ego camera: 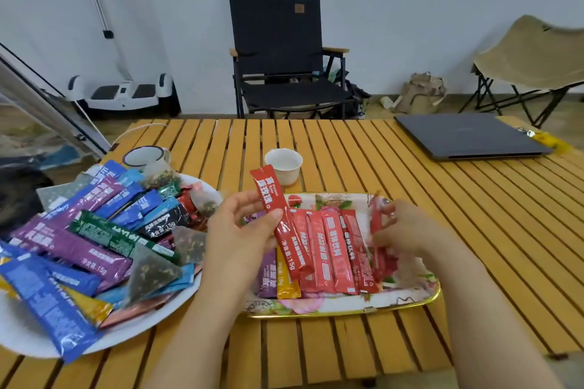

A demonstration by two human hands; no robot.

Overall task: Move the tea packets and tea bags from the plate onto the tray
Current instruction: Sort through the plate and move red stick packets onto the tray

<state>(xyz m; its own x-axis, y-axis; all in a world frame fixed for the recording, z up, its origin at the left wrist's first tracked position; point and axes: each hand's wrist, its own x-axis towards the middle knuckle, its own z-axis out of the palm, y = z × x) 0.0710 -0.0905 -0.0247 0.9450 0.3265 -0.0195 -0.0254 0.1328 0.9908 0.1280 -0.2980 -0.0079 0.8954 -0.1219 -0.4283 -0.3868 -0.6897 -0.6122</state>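
A red tea packet (282, 224) is pinched between the thumb and fingers of the left hand (243, 237) at the centre of the frame, held tilted above the left end of the tray (410, 301). A second red packet (376, 227), blurred, is gripped in the curled fingers of the right hand (407, 230) over the tray's right part; whether it already touches the tray cannot be told from this view.

On the tray, right of centre in the lower half of the frame, a row of red packets (335, 253) is laid side by side, with a purple packet (267, 275) and a yellow packet (286, 284) at its left end, partly hidden behind the left hand. So a small part of the job is judged done.

Far more is left. The white plate (132, 328) at the lower left is heaped with blue packets (47, 303), purple packets (72, 246), a green packet (107, 234), a black packet (164, 224) and several pyramid tea bags (148, 275), one overlapping another. No tea bag is seen on the tray yet.

Both are carried by a slatted wooden table (442, 230). Behind the tray a small white cup (284, 164) is set, and behind the plate an enamel mug (143, 156). A closed laptop (467, 136) lies at the upper right of the table. Further back, against the wall, a black folding chair (284, 50), a tan chair (537, 57) and a white scooter (120, 88) are seen
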